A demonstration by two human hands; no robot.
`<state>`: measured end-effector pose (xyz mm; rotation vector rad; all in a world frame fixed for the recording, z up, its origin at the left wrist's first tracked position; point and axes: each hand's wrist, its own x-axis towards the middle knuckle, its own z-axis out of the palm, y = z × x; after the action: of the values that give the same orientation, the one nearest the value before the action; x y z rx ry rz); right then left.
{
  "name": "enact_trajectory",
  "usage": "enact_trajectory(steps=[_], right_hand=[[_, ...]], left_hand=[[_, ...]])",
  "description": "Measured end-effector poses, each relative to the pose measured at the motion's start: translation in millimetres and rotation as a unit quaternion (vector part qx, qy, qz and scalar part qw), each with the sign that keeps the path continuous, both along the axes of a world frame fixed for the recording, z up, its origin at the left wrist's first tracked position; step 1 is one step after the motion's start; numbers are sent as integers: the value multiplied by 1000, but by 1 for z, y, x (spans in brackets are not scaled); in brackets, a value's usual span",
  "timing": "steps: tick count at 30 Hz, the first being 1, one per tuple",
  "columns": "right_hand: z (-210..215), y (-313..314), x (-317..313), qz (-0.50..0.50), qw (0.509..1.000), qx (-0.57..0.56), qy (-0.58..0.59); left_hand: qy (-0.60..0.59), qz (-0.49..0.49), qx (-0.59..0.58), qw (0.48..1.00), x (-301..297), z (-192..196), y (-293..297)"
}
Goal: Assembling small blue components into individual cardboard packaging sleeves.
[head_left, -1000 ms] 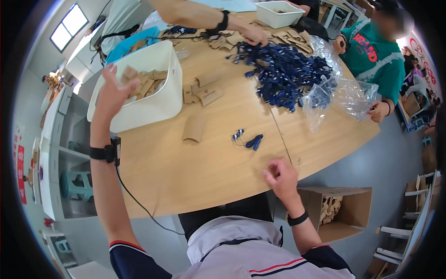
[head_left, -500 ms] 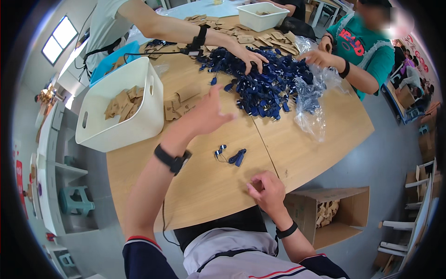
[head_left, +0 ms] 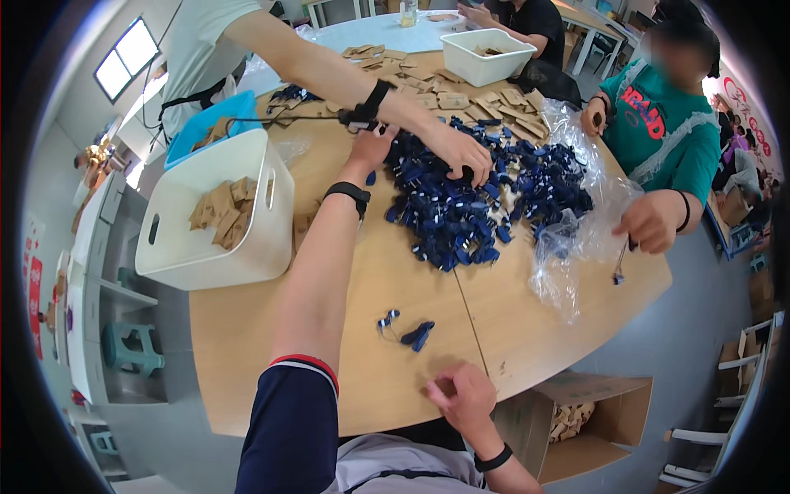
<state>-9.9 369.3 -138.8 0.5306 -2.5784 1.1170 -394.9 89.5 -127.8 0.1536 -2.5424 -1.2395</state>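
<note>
A bundled pair of dark blue earphones (head_left: pixel 417 336) lies on the table in front of me, its earbuds loose to one side. My left hand (head_left: pixel 373 148) reaches far forward to the left edge of a large heap of blue earphones (head_left: pixel 448 222). A co-worker's arm and wrist strap cover its fingers. Nearer me, by the table's front edge, my right hand (head_left: pixel 465 397) rests with loosely curled fingers, and nothing shows in it. The co-worker's hand (head_left: pixel 461 156) is on the heap. To the right, another person's hand (head_left: pixel 650 222) dangles an earphone set (head_left: pixel 619 276).
On the left stand a white bin (head_left: pixel 214 272) holding brown packets and a blue bin (head_left: pixel 177 140). More brown packets (head_left: pixel 448 100) cover the far table, with a white tub (head_left: pixel 485 59) behind. Clear plastic (head_left: pixel 555 280) lies right. Below right is an open cardboard box (head_left: pixel 609 461).
My left hand has moved forward from above the table's middle to the heap's left edge. My right hand stays near the table edge. The person on the right now holds out an earphone set.
</note>
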Motion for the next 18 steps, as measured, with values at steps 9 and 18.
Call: enact_trajectory(steps=[9, 18], right_hand=[[-1, 0, -3, 10, 1000, 21, 6], [0, -6, -3, 21, 999, 11, 29]], left_hand=[[0, -163, -10, 987, -7, -2, 31], [-88, -171, 123, 974, 56, -3, 84]])
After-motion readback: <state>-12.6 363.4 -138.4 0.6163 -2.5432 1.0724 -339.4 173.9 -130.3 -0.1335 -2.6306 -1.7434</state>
